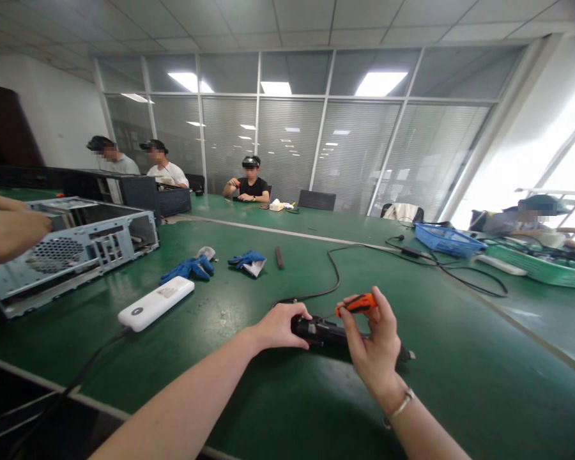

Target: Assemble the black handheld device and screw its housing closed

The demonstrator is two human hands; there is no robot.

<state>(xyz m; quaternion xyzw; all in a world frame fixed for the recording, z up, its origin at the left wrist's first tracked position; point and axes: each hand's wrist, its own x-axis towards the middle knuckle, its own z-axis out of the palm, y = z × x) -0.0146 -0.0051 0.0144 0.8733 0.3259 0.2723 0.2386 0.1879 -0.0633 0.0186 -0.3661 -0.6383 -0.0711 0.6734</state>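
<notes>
A long black corded device [326, 331] lies on the green table in front of me, with a small metal-looking tip at its right end. Its exact kind does not show. My left hand [278, 326] is closed around the left end of it. In my right hand [377, 345] is a screwdriver [361, 304] with an orange and black handle, pinched between thumb and fingers. The screwdriver's thin shaft slants down leftward to the top of the black device. Whether the tip sits in a screw is too small to tell. My right hand hides part of the device.
A white power strip [157, 302], blue gloves [188, 268] and a dark bar [280, 257] lie left and ahead. An open computer case [76, 249] stands left, with another person's arm [9, 229] over it. A black cable [338, 275] runs towards blue [448, 239] and green baskets [546, 263].
</notes>
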